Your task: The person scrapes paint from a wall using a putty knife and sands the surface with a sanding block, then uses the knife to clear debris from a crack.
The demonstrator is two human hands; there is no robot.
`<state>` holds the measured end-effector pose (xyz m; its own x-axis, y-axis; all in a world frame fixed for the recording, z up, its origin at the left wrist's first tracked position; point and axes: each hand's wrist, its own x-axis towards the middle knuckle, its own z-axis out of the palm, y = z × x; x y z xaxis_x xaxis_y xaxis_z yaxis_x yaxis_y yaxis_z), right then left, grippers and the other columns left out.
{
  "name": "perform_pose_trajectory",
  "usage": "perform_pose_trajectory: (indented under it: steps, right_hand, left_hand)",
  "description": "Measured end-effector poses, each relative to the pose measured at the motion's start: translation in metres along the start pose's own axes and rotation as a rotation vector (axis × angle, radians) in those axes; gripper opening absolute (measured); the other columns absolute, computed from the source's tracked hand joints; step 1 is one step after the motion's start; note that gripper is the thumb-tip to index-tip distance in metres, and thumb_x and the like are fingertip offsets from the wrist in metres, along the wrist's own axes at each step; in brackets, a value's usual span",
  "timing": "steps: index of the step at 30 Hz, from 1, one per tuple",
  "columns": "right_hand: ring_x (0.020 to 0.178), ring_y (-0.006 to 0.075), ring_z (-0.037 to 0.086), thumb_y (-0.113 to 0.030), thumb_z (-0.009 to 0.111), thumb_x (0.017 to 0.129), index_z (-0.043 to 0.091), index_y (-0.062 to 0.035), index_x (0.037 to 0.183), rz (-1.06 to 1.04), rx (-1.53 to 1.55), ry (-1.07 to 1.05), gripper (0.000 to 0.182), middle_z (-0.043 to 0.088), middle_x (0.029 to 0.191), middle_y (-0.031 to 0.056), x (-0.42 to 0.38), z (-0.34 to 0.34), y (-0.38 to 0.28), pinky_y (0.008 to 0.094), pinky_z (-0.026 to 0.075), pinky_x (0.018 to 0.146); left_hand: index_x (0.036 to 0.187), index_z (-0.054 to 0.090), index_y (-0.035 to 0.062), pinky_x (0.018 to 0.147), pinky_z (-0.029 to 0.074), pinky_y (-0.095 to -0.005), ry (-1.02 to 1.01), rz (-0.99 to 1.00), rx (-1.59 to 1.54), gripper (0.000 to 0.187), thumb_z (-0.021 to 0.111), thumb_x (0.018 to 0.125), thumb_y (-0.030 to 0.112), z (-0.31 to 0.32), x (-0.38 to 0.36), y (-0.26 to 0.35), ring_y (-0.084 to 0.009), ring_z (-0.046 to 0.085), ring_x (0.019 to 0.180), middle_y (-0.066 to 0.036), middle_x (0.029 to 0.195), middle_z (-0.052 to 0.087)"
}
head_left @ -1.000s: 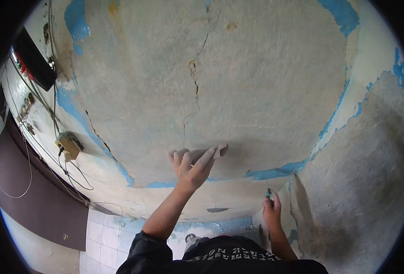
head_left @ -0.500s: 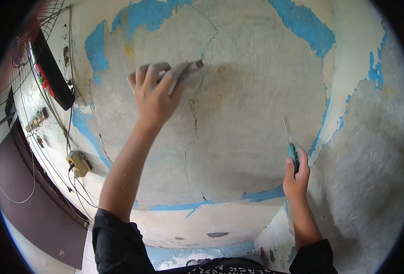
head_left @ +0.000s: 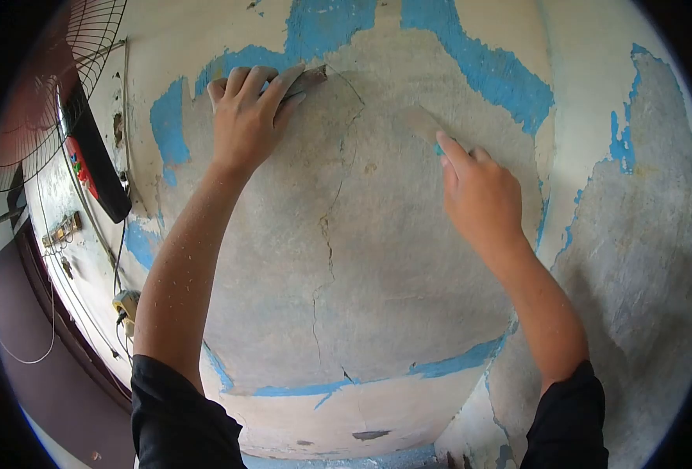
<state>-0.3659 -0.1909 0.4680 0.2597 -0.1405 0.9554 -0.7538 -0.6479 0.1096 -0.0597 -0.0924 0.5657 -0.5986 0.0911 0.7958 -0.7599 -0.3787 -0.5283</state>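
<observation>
left hand (head_left: 244, 117): arm raised, palm to wall (head_left: 408, 258), fingers bent over grey sheet (head_left: 313, 76) near crack (head_left: 352, 86) | right hand (head_left: 482, 191): elbow bent, closed round scraper (head_left: 424, 125), forefinger along it, blade angled up-left, right of sheet

The blade (head_left: 424, 125) is blurry, its handle (head_left: 439, 144) mostly under the right hand (head_left: 482, 191) — the left hand (head_left: 246, 121) partly hides a gray thing (head_left: 311, 78).

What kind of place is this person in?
Probably an indoor room, maybe in a home, with worn walls. There's a cracked grey plaster wall, ragged patches of bright blue paint, and what looks like a small yellow plastic power socket.
</observation>
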Motion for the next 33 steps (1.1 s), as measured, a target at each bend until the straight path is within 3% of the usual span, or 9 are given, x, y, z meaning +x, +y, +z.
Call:
perform_pose_trajectory:
  steps: [3,8,14,17,20,27,29,33]
  right_hand:
    - [0.067,0.0324,0.073,-0.015,0.061,0.101,0.069,-0.0081,0.131,-0.035,-0.023,0.044,0.032,0.071,0.083,0.0162,0.035,-0.007,-0.004,0.0431,0.058,0.061]
    - [0.073,0.0379,0.072,-0.018,0.058,0.103,0.07,-0.0076,0.115,-0.042,0.255,0.04,0.02,0.071,0.079,0.0208,0.09,-0.016,-0.001,0.0463,0.059,0.064]
    - [0.072,0.0377,0.07,-0.022,0.055,0.107,0.068,-0.0087,0.116,-0.084,0.065,0.045,0.022,0.071,0.08,0.0189,0.115,-0.015,-0.005,0.0478,0.054,0.066]
    - [0.08,0.0395,0.072,-0.017,0.054,0.105,0.068,-0.0068,0.115,-0.047,0.003,-0.001,0.02,0.073,0.084,0.0193,0.124,-0.015,-0.017,0.0502,0.059,0.07]
    - [0.081,0.0399,0.073,-0.017,0.053,0.104,0.068,-0.0071,0.117,-0.071,0.136,0.044,0.022,0.073,0.085,0.0202,0.127,-0.019,-0.012,0.0501,0.059,0.07]
    - [0.088,0.0393,0.073,-0.018,0.053,0.104,0.069,-0.0081,0.122,-0.05,0.081,0.069,0.025,0.074,0.094,0.0204,0.135,-0.017,-0.016,0.0512,0.059,0.076]
    - [0.089,0.0388,0.074,-0.017,0.053,0.104,0.069,-0.0092,0.123,-0.037,0.062,0.081,0.026,0.075,0.097,0.0193,0.132,-0.017,-0.022,0.0517,0.059,0.076]
    - [0.09,0.0383,0.074,-0.016,0.053,0.103,0.069,-0.0101,0.124,-0.043,0.052,0.068,0.027,0.076,0.098,0.0185,0.133,-0.02,-0.025,0.0516,0.06,0.077]
  left_hand:
    - [0.129,0.071,0.0236,0.091,0.04,-0.0427,0.012,0.036,0.012,0.04,0.079,0.09,0.03,0.008,0.007,-0.005,-0.0225,0.058,0.102,0.001,0.106,0.066]
    - [0.131,0.07,0.0258,0.093,0.038,-0.0437,0.019,0.049,-0.009,0.038,0.075,0.093,0.03,0.02,0.015,-0.007,-0.022,0.057,0.106,0.0,0.108,0.066]
    - [0.132,0.071,0.0223,0.096,0.04,-0.0433,0.07,-0.018,-0.067,0.042,0.078,0.091,0.024,0.021,0.015,-0.004,-0.0238,0.057,0.107,-0.002,0.109,0.065]
    - [0.131,0.072,0.0212,0.096,0.04,-0.0436,0.069,-0.049,-0.064,0.04,0.079,0.091,0.023,0.023,0.014,-0.004,-0.0243,0.057,0.107,-0.003,0.109,0.066]
    - [0.129,0.073,0.02,0.096,0.041,-0.0442,0.082,-0.058,-0.064,0.038,0.079,0.091,0.023,0.025,0.01,-0.006,-0.0249,0.058,0.106,-0.003,0.108,0.066]
    - [0.126,0.075,0.0186,0.097,0.041,-0.0441,0.1,-0.069,-0.084,0.034,0.078,0.092,0.024,0.025,0.012,-0.006,-0.0253,0.058,0.106,-0.004,0.106,0.066]
    - [0.121,0.075,0.0209,0.088,0.041,-0.0431,0.166,-0.057,-0.082,0.031,0.078,0.091,0.027,0.027,0.012,-0.007,-0.0242,0.059,0.1,-0.001,0.101,0.066]
    - [0.12,0.076,0.0208,0.088,0.041,-0.0429,0.165,-0.064,-0.076,0.031,0.079,0.09,0.027,0.028,0.012,-0.009,-0.0241,0.059,0.099,-0.001,0.1,0.066]
